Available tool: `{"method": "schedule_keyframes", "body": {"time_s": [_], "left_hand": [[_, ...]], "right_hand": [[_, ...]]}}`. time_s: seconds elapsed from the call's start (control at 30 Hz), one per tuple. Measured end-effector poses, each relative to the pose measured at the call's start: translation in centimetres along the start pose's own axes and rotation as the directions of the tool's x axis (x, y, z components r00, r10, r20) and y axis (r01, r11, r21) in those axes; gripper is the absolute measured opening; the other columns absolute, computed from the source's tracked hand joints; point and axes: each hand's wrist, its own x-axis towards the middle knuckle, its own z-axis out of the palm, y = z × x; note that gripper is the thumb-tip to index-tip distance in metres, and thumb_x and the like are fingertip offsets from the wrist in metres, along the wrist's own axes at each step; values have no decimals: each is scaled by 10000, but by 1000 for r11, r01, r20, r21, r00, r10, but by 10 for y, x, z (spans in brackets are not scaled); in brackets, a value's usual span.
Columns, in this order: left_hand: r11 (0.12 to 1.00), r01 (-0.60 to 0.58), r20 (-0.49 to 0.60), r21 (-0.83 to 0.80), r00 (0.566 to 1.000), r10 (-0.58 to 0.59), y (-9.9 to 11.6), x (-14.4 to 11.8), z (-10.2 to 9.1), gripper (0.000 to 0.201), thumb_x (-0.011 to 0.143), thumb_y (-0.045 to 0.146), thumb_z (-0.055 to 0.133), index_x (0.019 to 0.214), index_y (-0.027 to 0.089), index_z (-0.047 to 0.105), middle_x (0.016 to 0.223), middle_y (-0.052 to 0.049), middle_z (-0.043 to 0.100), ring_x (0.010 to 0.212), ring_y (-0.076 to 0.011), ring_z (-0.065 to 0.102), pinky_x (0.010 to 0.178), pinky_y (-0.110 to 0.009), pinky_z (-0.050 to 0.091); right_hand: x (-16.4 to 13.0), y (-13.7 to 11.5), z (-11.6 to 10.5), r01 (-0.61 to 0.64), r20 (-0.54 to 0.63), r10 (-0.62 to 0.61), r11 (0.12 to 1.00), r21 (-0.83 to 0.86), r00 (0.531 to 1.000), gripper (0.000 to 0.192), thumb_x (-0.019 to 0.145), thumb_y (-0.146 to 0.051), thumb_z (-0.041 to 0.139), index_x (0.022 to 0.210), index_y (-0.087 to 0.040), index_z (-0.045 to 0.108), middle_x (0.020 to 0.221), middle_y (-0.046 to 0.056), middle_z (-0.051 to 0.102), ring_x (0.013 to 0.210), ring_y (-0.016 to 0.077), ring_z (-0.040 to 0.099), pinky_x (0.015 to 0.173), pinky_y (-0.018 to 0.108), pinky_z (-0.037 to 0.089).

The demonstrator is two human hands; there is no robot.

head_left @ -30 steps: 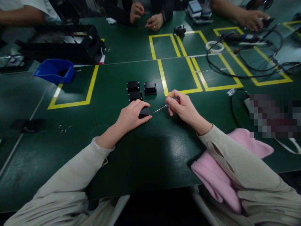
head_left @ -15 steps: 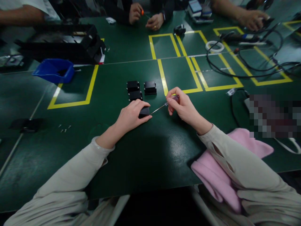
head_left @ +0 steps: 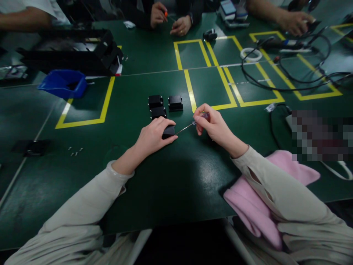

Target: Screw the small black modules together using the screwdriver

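Observation:
My left hand is closed round a small black box-shaped part, pressing it down on the green table. My right hand grips the handle of a screwdriver. The screwdriver's thin shaft slants down to the left, and its tip meets the right end of the black part near my left thumb. What exactly the tip touches is too small to make out. Just beyond my left hand sit more black parts of the same kind, two on the left and one on the right.
Several small screws lie at the left, near a dark part. A blue bin stands before black trays. Cables and a white ring are at right. A pink cloth lies under my right forearm. Co-workers' hands work opposite.
Hardly anything differs. The whole view has shifted very slightly, while both hands keep their hold and the screwdriver tip stays at the end of the black part.

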Motion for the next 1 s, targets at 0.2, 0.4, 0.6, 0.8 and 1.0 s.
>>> {"method": "schedule_keyframes", "body": {"time_s": [0.2,0.4,0.6,0.8,1.0], "left_hand": [[1000,3,6,8,1000,-3,0,1,0,394,992,453,690,1289,205,617,1257,-121,697,1178,-317,671,917,-439,585],[1000,-1,4,13,1000,1,0,0,0,376,998,452,678,1289,224,608,1263,-112,700,1196,-308,668,932,-432,582],[1000,1,-2,-1,1000,-1,0,0,0,378,994,452,678,1288,223,611,1263,-115,700,1184,-313,667,915,-436,583],[1000,1,0,-3,1000,-1,0,0,0,392,992,459,680,1293,217,613,1260,-117,700,1187,-318,670,920,-438,582],[1000,8,2,6,1000,-8,1,1,-1,377,993,452,680,1284,220,617,1258,-114,703,1184,-315,672,909,-431,581]], "right_hand": [[1,0,-1,0,14,0,1000,-10,1000,375,1014,-537,710,893,-232,528,490,-122,465,425,93,528,466,223,387],[1,1,-1,-10,25,10,1000,-19,1000,346,1009,-501,723,904,-235,528,519,-110,508,453,98,557,492,230,433],[1,2,-1,0,35,0,1000,-12,999,399,1018,-572,690,884,-238,517,483,-125,449,416,91,507,463,226,399],[0,1,-1,9,21,-9,1000,-12,1000,307,1008,-452,721,939,-237,513,536,-111,525,452,99,557,496,229,435],[1,2,-1,-5,27,6,999,-45,1000,406,1015,-581,693,896,-245,497,475,-130,425,411,102,522,448,225,353]]}}
